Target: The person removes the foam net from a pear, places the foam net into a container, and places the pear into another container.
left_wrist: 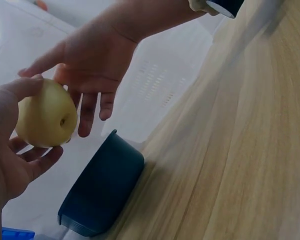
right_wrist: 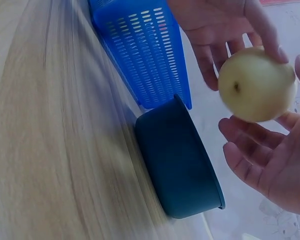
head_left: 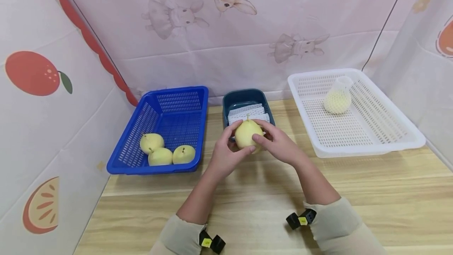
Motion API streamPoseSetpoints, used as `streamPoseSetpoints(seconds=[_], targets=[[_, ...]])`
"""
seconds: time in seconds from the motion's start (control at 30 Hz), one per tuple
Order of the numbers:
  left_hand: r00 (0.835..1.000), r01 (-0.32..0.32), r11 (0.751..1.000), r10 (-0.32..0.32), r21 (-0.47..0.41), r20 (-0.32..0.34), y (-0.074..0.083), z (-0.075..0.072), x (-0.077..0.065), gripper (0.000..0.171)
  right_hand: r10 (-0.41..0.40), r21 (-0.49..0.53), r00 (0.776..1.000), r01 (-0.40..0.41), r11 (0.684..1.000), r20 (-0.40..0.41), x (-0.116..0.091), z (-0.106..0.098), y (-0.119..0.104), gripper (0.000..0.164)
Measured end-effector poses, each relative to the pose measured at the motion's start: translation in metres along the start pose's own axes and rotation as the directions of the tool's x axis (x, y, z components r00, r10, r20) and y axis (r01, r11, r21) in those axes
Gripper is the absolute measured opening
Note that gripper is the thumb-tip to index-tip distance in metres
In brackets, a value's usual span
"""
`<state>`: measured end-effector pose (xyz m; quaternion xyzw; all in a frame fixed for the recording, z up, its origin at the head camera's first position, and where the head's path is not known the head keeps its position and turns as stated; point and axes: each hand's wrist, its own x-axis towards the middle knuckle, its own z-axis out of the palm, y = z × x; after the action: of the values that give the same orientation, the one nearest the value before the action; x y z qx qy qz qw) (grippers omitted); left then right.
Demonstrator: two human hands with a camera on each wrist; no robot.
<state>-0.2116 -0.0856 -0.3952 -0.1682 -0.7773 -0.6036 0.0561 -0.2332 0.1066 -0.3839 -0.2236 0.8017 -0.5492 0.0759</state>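
Both hands hold a pale yellow pear (head_left: 245,135) in front of me, its stem up. My left hand (head_left: 225,153) grips the pear's left side, thumb on the near face and fingers around the back. From the other side my right hand (head_left: 282,145) holds it between thumb and fingers. The right wrist view shows this pear (right_wrist: 257,85) raised above the level of a dark teal tub (right_wrist: 177,160). In the head view, white foam net sleeves (head_left: 247,112) lie in that tub, just beyond the hands and partly hidden by them.
A blue basket (head_left: 203,129) on the left holds three pears (head_left: 161,156). On the right stands a white basket (head_left: 311,129) with one pear in a foam net (head_left: 337,100). All stand on a wood-grain table (head_left: 247,207), with printed cloth walls behind and beside it.
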Motion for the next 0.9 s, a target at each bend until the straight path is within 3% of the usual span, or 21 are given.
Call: streamPoseSetpoints(seconds=[0.13, 0.3, 0.63, 0.9], targets=[[0.998, 0.041, 0.989, -0.049, -0.143, -0.051, 0.013, -0.004, 0.001, 0.071, -0.001, 0.052, 0.999, -0.001, 0.999, 0.032, 0.001, 0.001, 0.002, 0.056], [0.993, 0.05, 0.974, -0.071, -0.221, -0.09, 0.031, -0.008, -0.001, 0.069, -0.012, 0.077, 0.997, 0.006, 0.997, 0.071, 0.003, 0.006, 0.005, 0.067], [0.997, 0.065, 0.963, -0.071, -0.263, -0.014, 0.033, -0.007, -0.003, 0.07, -0.05, 0.098, 0.999, 0.049, 0.994, 0.004, 0.002, 0.01, 0.002, 0.077], [0.99, 0.101, 0.974, -0.12, -0.203, -0.079, 0.036, -0.005, -0.004, 0.072, -0.096, -0.056, 0.983, 0.088, 0.995, -0.158, 0.003, 0.022, 0.0, 0.086]])
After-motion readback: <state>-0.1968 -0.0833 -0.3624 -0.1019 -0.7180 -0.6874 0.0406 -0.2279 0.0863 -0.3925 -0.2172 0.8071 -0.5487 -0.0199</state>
